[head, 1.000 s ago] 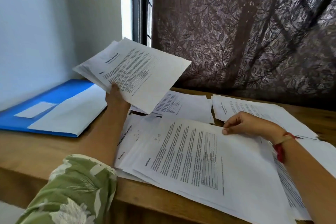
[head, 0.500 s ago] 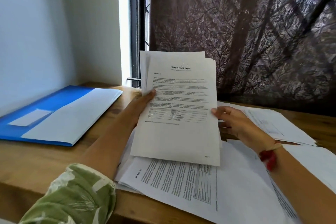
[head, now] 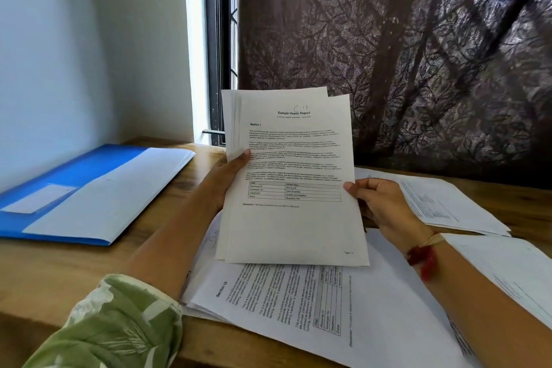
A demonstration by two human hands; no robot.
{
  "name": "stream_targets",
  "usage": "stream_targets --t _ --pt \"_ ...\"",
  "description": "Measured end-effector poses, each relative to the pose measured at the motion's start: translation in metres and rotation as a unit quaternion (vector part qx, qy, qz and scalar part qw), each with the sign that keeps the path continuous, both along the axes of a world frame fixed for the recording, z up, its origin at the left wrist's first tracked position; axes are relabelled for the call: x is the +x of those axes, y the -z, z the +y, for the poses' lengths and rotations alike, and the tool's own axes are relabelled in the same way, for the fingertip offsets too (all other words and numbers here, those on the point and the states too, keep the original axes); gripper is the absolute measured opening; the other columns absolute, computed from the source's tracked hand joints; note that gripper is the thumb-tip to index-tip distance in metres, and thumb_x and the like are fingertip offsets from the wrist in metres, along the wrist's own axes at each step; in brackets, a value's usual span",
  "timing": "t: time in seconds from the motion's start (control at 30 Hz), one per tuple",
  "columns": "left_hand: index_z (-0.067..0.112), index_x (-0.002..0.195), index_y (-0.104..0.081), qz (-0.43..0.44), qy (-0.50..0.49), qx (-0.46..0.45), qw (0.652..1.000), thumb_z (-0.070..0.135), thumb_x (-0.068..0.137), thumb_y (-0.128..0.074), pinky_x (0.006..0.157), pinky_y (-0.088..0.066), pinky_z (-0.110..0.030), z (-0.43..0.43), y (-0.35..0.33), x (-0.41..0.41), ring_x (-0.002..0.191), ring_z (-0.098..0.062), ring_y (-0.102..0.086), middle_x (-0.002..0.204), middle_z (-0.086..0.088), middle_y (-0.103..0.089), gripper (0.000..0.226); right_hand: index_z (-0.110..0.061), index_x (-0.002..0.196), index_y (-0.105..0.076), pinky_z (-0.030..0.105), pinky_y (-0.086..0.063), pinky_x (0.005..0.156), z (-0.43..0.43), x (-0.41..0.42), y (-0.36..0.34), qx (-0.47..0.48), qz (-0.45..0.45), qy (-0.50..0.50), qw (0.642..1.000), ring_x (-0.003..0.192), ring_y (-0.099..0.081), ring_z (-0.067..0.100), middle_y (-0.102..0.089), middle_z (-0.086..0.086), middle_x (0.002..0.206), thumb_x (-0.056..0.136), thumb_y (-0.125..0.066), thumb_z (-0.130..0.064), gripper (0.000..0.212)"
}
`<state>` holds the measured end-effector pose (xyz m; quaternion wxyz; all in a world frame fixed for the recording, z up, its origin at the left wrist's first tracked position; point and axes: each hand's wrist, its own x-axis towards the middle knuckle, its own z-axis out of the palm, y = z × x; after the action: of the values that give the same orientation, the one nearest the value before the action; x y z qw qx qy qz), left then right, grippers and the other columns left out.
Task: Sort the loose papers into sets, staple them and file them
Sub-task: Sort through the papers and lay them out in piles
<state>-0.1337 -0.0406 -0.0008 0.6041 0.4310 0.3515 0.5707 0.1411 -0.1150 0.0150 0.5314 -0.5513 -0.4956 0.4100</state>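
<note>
Soft daylight from a window gap, wide-angle view

Light comes from the blown-out window strip (head: 194, 39) left of the dark curtain (head: 418, 54), which glows faintly in patches. The wall (head: 59, 39) reads cool blue-white. The held sheets (head: 292, 173) are evenly lit, with sharp headings and soft small print. The sleeve (head: 113, 326) at the lower left and the loose papers (head: 493, 278) at the lower right are smeared.

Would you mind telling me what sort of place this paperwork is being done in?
Most likely a home study corner rather than an office: a wooden tabletop pushed against a white wall, a dark leaf-patterned fabric curtain over a window, and a blue plastic folder near the held white printed papers.
</note>
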Motion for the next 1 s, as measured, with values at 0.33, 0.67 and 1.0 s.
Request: stream_targets --t 0.33,0.67,1.0 --pt "0.008 0.135 -0.052 -0.017 -0.005 -0.004 1.0 0.027 0.094 -0.058 0.077 -0.059 -0.044 0.003 0.003 0.0 0.111 -0.038 -0.06 0.128 -0.018 -0.061 0.046 -0.011 0.086 -0.067 0.035 -0.057 0.078 0.008 0.004 -0.002 0.019 0.024 0.021 0.999 0.086 -0.069 0.021 -0.074 0.006 0.095 0.094 -0.059 -0.017 0.013" --pt "0.016 0.111 -0.058 -0.114 -0.153 0.014 0.982 0.023 0.099 -0.05 0.067 -0.057 -0.034 0.013 0.004 -0.018 0.085 -0.018 -0.066 0.106 -0.005 -0.066 0.016 -0.021 0.078 -0.054 0.031 -0.053 0.073 0.016 0.029 -0.007 0.099 0.159 0.176 0.966 0.081 -0.057 0.016 -0.062 0.001 0.091 0.097 -0.054 -0.018 0.019" --pt "0.018 0.14 -0.045 -0.221 -0.229 -0.104 0.942 0.039 0.096 -0.046 0.099 -0.048 -0.05 0.032 0.021 -0.071 0.129 -0.029 -0.051 0.139 -0.005 -0.054 0.049 -0.017 0.09 -0.051 0.013 -0.031 0.031 0.014 0.07 -0.006 0.056 0.435 0.152 0.886 0.028 -0.041 0.0 -0.048 -0.003 0.079 0.1 -0.04 -0.011 0.016"
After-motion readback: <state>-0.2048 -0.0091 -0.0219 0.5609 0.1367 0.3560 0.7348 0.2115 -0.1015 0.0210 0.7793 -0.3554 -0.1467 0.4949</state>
